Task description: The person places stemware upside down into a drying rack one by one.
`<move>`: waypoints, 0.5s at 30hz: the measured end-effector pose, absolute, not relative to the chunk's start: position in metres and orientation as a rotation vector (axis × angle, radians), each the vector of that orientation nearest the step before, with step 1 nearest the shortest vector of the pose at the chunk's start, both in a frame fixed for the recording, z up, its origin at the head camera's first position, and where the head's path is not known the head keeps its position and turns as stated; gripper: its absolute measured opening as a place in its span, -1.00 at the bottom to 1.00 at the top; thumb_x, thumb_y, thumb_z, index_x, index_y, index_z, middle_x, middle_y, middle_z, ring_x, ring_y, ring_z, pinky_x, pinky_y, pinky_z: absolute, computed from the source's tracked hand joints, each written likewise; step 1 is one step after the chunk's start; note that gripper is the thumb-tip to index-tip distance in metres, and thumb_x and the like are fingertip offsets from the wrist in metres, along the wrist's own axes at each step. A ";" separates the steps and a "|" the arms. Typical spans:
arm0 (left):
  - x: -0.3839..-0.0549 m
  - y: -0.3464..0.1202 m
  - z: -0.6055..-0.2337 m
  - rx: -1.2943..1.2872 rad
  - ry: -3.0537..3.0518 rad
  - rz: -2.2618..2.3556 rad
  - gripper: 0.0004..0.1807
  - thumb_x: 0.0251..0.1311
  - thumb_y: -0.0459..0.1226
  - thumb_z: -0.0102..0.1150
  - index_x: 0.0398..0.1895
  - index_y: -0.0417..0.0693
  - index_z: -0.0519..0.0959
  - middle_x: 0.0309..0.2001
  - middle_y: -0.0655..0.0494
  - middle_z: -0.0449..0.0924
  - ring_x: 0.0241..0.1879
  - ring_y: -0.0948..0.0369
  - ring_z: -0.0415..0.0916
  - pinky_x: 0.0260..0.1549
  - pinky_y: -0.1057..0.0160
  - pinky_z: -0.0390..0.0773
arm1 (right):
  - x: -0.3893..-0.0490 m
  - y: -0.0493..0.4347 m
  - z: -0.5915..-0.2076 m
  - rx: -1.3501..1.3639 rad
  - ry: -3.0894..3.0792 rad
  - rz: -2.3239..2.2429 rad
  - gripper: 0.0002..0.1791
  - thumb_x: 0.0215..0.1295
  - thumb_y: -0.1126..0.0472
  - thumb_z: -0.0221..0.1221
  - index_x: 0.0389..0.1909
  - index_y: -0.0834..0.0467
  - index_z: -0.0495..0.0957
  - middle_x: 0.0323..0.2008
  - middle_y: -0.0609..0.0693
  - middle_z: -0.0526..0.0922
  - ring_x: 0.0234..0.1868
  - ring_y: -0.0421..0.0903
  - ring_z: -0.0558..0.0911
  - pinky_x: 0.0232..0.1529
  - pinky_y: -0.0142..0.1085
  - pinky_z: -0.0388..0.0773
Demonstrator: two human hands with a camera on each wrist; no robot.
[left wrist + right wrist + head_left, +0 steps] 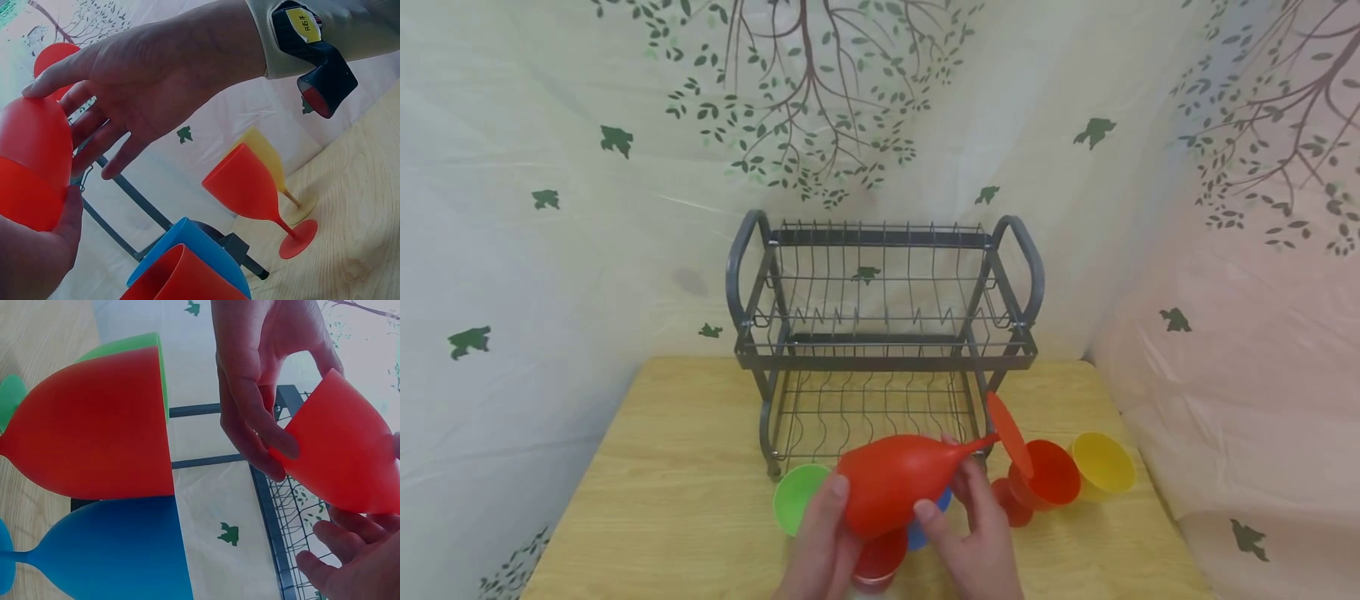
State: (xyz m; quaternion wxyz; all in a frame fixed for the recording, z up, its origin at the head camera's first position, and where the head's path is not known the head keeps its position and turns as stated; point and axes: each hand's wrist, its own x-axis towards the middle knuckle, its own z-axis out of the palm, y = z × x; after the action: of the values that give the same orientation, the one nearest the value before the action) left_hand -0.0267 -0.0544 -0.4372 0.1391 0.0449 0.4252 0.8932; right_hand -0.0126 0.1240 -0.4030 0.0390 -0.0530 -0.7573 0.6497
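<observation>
A red plastic goblet (898, 483) lies sideways in the air between both hands, its foot pointing right and its mouth left. My left hand (823, 533) grips the bowl near the rim, thumb on the near side and fingers around it, as the right wrist view also shows. With thumb and fingers, my right hand (977, 533) holds the bowl's narrow end by the stem. Below the hands stand another red goblet (94, 425), a blue goblet (125, 550) and a green goblet (797, 497), partly hidden in the head view.
A dark two-tier dish rack (887, 362) stands at the back of the wooden table (647, 475). On the right are a third red goblet (1051, 477) and a yellow goblet (1103, 463). A leaf-printed curtain (625, 275) hangs behind the table.
</observation>
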 end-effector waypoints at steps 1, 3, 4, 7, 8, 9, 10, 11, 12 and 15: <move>-0.027 -0.054 -0.437 0.135 1.225 2.584 -0.58 0.62 -0.07 -0.18 0.40 0.05 0.41 0.28 0.10 0.54 0.30 0.13 0.46 0.37 0.10 0.41 | -0.012 0.124 -0.403 -0.173 -2.317 2.004 -0.36 0.40 0.11 0.31 0.45 -0.17 0.36 0.25 -0.15 0.63 0.32 0.09 0.55 0.26 0.35 0.44; -0.026 -0.054 -0.437 0.135 1.228 2.580 -0.58 0.63 -0.07 -0.18 0.40 0.04 0.41 0.28 0.09 0.55 0.30 0.12 0.46 0.37 0.10 0.42 | -0.012 0.123 -0.402 -0.191 -2.303 2.019 -0.36 0.40 0.11 0.32 0.45 -0.18 0.37 0.25 -0.16 0.63 0.32 0.05 0.55 0.28 0.30 0.46; -0.026 -0.055 -0.437 0.135 1.240 2.573 -0.56 0.63 -0.06 -0.18 0.41 0.02 0.40 0.28 0.09 0.54 0.31 0.12 0.45 0.37 0.11 0.41 | -0.012 0.123 -0.402 -0.186 -2.297 2.020 -0.36 0.40 0.13 0.31 0.45 -0.16 0.37 0.25 -0.15 0.63 0.31 0.05 0.56 0.29 0.27 0.46; -0.027 -0.056 -0.436 0.147 1.268 2.564 -0.48 0.63 -0.06 -0.19 0.50 -0.10 0.28 0.34 0.05 0.50 0.37 0.09 0.41 0.40 0.13 0.39 | -0.011 0.122 -0.400 -0.182 -2.284 2.022 -0.36 0.41 0.17 0.31 0.45 -0.15 0.37 0.25 -0.17 0.62 0.29 -0.03 0.58 0.31 0.03 0.53; -0.027 -0.057 -0.436 0.161 1.275 2.564 -0.45 0.63 -0.06 -0.18 0.53 -0.13 0.24 0.37 0.04 0.47 0.39 0.09 0.38 0.41 0.14 0.37 | -0.010 0.122 -0.400 -0.170 -2.282 2.017 -0.35 0.41 0.19 0.31 0.46 -0.14 0.36 0.25 -0.18 0.62 0.28 -0.05 0.58 0.31 -0.08 0.53; -0.027 -0.058 -0.436 0.182 1.284 2.566 -0.42 0.64 -0.07 -0.18 0.55 -0.18 0.18 0.39 0.02 0.45 0.41 0.08 0.37 0.41 0.14 0.37 | -0.010 0.122 -0.399 -0.164 -2.279 2.014 -0.34 0.40 0.21 0.31 0.47 -0.11 0.35 0.25 -0.18 0.62 0.29 -0.07 0.58 0.29 -0.18 0.53; -0.027 -0.059 -0.437 0.208 1.289 2.571 -0.39 0.64 -0.07 -0.19 0.57 -0.21 0.13 0.42 0.00 0.43 0.43 0.06 0.35 0.42 0.14 0.36 | -0.009 0.123 -0.398 -0.164 -2.276 2.015 -0.33 0.40 0.23 0.31 0.47 -0.10 0.35 0.26 -0.19 0.62 0.30 -0.08 0.57 0.28 -0.26 0.52; -0.027 -0.060 -0.437 0.228 1.282 2.580 -0.37 0.64 -0.08 -0.18 0.58 -0.23 0.10 0.43 -0.02 0.42 0.43 0.05 0.34 0.42 0.13 0.35 | -0.009 0.123 -0.397 -0.182 -2.272 2.021 -0.33 0.38 0.23 0.32 0.46 -0.11 0.35 0.26 -0.21 0.61 0.31 -0.10 0.56 0.25 -0.33 0.52; -0.027 -0.061 -0.438 0.248 1.284 2.588 -0.36 0.64 -0.10 -0.18 0.59 -0.27 0.05 0.45 -0.03 0.40 0.44 0.05 0.34 0.43 0.12 0.35 | -0.008 0.124 -0.396 -0.208 -2.269 2.029 -0.33 0.37 0.21 0.34 0.45 -0.12 0.35 0.26 -0.22 0.61 0.32 -0.12 0.54 0.22 -0.38 0.52; -0.027 -0.065 -0.438 0.224 1.342 2.598 -0.36 0.63 -0.14 -0.17 0.58 -0.32 0.03 0.42 -0.06 0.39 0.40 0.05 0.38 0.39 0.12 0.41 | -0.006 0.126 -0.392 -0.291 -2.242 2.052 -0.35 0.35 0.17 0.37 0.39 -0.10 0.36 0.27 -0.21 0.58 0.34 -0.11 0.48 0.24 -0.25 0.56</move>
State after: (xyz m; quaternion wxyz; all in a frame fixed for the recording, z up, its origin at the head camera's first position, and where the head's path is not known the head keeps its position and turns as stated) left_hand -0.0266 -0.0645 -0.4385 0.1043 0.0760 0.4551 0.8811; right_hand -0.0061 0.1262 -0.3916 0.0444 -0.0954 -0.7336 0.6714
